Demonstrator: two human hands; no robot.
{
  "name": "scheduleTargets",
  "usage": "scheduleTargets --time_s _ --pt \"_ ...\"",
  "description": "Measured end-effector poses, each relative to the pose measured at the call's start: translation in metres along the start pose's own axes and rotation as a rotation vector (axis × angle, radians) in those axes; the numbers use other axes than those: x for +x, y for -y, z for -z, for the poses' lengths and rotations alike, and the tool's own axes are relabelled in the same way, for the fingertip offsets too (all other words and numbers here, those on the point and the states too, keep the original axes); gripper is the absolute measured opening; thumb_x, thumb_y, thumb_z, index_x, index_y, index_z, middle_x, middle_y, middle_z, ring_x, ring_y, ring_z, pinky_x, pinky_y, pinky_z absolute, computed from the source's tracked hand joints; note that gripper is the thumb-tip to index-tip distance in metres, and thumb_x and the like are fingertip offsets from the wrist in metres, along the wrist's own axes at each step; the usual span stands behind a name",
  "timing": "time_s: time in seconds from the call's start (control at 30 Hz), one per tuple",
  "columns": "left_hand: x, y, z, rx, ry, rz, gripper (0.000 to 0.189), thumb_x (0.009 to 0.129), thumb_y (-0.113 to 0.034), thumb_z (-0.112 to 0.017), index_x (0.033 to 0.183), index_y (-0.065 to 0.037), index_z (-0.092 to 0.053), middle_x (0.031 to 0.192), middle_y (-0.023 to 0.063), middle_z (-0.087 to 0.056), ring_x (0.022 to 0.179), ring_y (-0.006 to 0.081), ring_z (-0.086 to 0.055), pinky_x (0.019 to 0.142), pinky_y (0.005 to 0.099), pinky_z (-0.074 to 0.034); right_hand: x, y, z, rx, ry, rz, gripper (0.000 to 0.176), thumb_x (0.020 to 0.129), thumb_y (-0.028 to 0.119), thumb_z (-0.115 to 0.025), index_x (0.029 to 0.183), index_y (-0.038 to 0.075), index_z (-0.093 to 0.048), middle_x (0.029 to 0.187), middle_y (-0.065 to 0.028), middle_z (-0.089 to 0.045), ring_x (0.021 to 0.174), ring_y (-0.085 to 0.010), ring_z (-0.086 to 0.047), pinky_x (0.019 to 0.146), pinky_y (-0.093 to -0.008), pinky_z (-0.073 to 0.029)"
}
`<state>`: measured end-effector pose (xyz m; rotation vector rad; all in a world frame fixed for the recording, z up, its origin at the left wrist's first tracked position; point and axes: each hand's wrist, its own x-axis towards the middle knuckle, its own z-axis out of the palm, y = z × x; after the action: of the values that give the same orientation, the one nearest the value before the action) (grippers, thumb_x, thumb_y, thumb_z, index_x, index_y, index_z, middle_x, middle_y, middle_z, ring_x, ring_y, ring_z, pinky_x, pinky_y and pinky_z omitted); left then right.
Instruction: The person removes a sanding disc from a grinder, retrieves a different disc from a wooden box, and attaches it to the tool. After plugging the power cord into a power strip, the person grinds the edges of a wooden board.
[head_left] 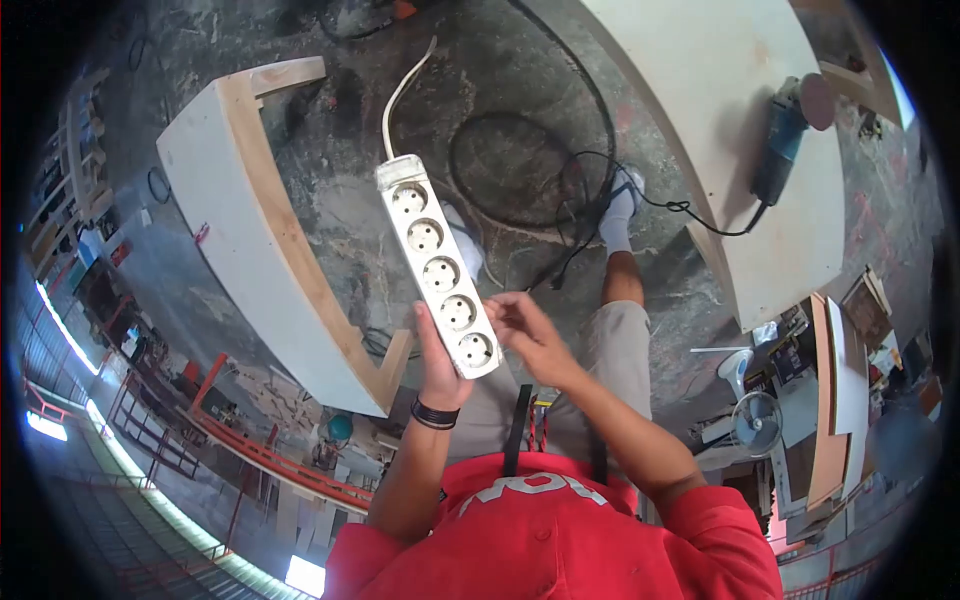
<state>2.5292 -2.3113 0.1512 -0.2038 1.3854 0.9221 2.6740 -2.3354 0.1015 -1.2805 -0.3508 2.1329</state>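
Observation:
A white power strip (441, 272) with a row of round sockets is held up in front of me, tilted slightly. My left hand (440, 365) grips its lower end, thumb along the left edge and the other fingers hidden behind. At the lower right edge is my right hand (527, 335), its fingers curled in against the side of the strip. Whether those fingertips pinch anything is hidden. A short white cable (392, 105) leaves the strip's far end and stops at a loose tip.
Curved white panels with wooden frames stand to the left (255, 235) and right (735, 130). An angle grinder (785, 140) with a sanding disc lies on the right panel. Black cable (455, 165) loops over the concrete floor near my feet. A fan (757, 422) stands at right.

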Motion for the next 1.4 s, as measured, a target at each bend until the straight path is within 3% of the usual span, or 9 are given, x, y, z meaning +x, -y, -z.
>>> scheduleTargets --time_s 0.13,0.2,0.27,0.37,0.5,0.6,0.7,1.0,1.4 --pt "-0.008 0.002 -0.014 0.057 -0.015 0.087 0.069 0.105 -0.062 -0.025 0.127 -0.005 -0.056 0.103 0.0088 -0.069 0.092 0.0177 -0.067 0.077 0.0317 -0.056 -0.003 -0.001 0.007 -0.218 0.037 -0.083 0.037 0.097 0.01 -0.061 0.132 0.003 -0.053 0.102 -0.0011 -0.065 0.098 -0.01 -0.061 0.085 -0.0266 -0.049" --pt "-0.007 0.004 -0.015 0.096 -0.086 0.066 0.068 0.105 -0.061 -0.026 0.13 -0.004 -0.055 0.105 0.0086 -0.069 0.092 0.0176 -0.068 0.08 0.0305 -0.055 -0.008 0.017 0.019 -0.405 -0.038 -0.161 0.033 0.097 0.017 -0.065 0.126 0.002 -0.062 0.097 -0.0017 -0.067 0.095 -0.0079 -0.06 0.082 -0.0255 -0.049" --pt "0.003 0.014 0.014 0.146 0.036 0.103 0.068 0.104 -0.062 -0.032 0.139 -0.006 -0.048 0.117 0.0088 -0.065 0.102 0.0191 -0.066 0.085 0.0342 -0.056 -0.01 0.002 0.039 -0.409 -0.217 -0.144 0.027 0.097 0.019 -0.066 0.117 0.001 -0.069 0.092 -0.0015 -0.068 0.089 -0.007 -0.059 0.078 -0.0241 -0.047" --pt "0.018 0.005 0.021 0.161 0.132 0.161 0.066 0.104 -0.062 -0.033 0.138 -0.008 -0.048 0.114 0.0103 -0.065 0.095 0.0189 -0.067 0.082 0.0335 -0.057 -0.016 0.038 0.053 -0.418 -0.319 0.025 0.025 0.096 0.021 -0.068 0.104 -0.003 -0.071 0.086 -0.0041 -0.07 0.079 -0.0072 -0.06 0.07 -0.0263 -0.049" --pt "0.038 0.015 0.025 0.226 -0.014 0.153 0.069 0.101 -0.062 -0.044 0.136 -0.003 -0.052 0.118 0.0086 -0.064 0.102 0.0157 -0.064 0.087 0.0315 -0.052 -0.028 0.068 0.05 -0.348 -0.274 -0.07 0.023 0.094 0.02 -0.069 0.1 -0.002 -0.071 0.079 -0.0048 -0.067 0.073 -0.0074 -0.058 0.065 -0.0284 -0.047" --pt "0.044 0.023 0.019 0.302 -0.041 0.073 0.071 0.101 -0.06 -0.046 0.139 0.0 -0.049 0.121 0.0075 -0.063 0.106 0.0153 -0.062 0.091 0.0319 -0.05 -0.029 0.092 0.034 -0.698 -0.197 0.099 0.019 0.091 0.018 -0.072 0.098 0.0 -0.072 0.074 -0.0069 -0.063 0.065 -0.0129 -0.058 0.06 -0.0315 -0.046" --pt "0.047 0.032 0.02 0.289 -0.066 0.084 0.072 0.101 -0.059 -0.047 0.14 0.002 -0.048 0.121 0.0085 -0.063 0.107 0.0149 -0.061 0.091 0.031 -0.05 -0.031 0.095 0.02 -0.999 -0.074 0.173 0.02 0.084 0.021 -0.075 0.093 0.004 -0.072 0.078 -0.0115 -0.063 0.066 -0.0291 -0.064 0.06 -0.039 -0.05" --pt "0.037 0.03 0.002 0.335 -0.033 0.204 0.069 0.102 -0.058 -0.047 0.132 0.003 -0.057 0.115 0.0065 -0.065 0.096 0.0124 -0.062 0.083 0.0274 -0.05 -0.03 0.097 0.007 -1.263 -0.026 0.345 0.017 0.08 0.017 -0.073 0.08 0.005 -0.061 0.077 -0.0109 -0.059 0.074 -0.0327 -0.064 0.063 -0.0447 -0.052" --pt "0.026 0.037 -0.016 0.366 -0.051 0.228 0.066 0.101 -0.059 -0.047 0.128 0.001 -0.06 0.106 0.0047 -0.067 0.091 0.0123 -0.063 0.076 0.027 -0.051 -0.033 0.109 0.008 -1.331 0.132 0.251 0.014 0.081 0.015 -0.069 0.08 0.004 -0.062 0.08 -0.0126 -0.062 0.077 -0.0346 -0.065 0.064 -0.0463 -0.051"
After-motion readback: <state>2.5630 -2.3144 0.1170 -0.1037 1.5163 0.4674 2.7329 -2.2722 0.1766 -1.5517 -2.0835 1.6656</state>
